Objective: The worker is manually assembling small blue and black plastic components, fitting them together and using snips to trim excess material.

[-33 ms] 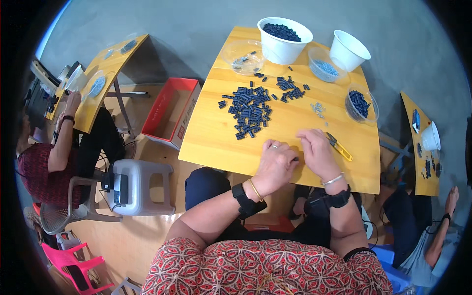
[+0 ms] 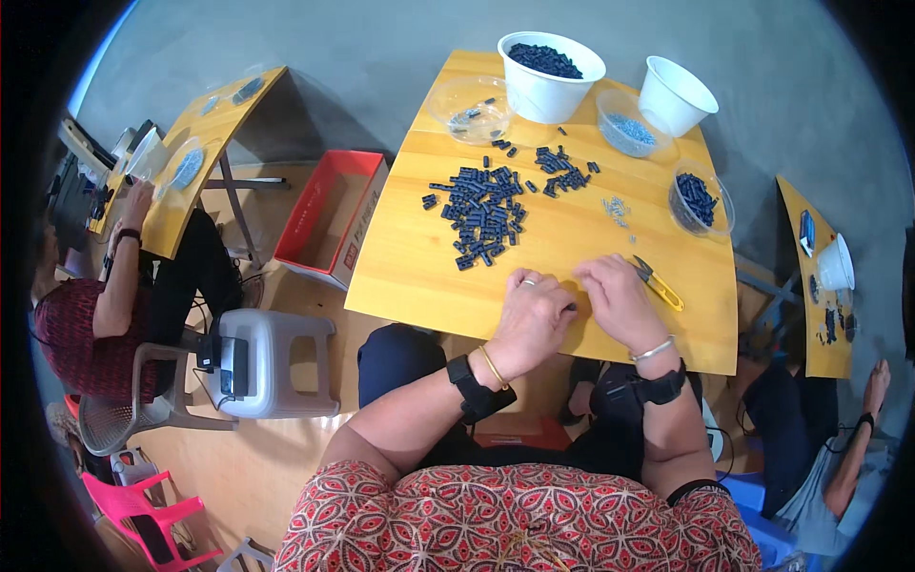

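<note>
My left hand (image 2: pixel 536 315) is over the table's near edge with its fingers curled in. The dark end of a small black plastic piece (image 2: pixel 571 307) shows between its thumb and fingers. Just to its right, my right hand (image 2: pixel 615 294) has its fingers bent together and pointing at the left one; whatever they pinch, if anything, is hidden. Yellow-handled thread snips (image 2: pixel 660 284) lie beside my right hand. Beyond the hands are a large heap of black plastic pieces (image 2: pixel 481 214), a smaller group of them (image 2: pixel 562 173) and scattered small silvery parts (image 2: pixel 617 210).
On the wooden table (image 2: pixel 400 276) stand a white tub of black pieces (image 2: pixel 548 95), another white tub (image 2: pixel 677 100), and clear bowls holding silvery parts (image 2: pixel 629 135) and black pieces (image 2: pixel 699 202). A red box (image 2: pixel 329 214) sits left on the floor. People sit at side tables.
My right wrist has shifted slightly to the right. Both hands stay close together in nearly the same place.
</note>
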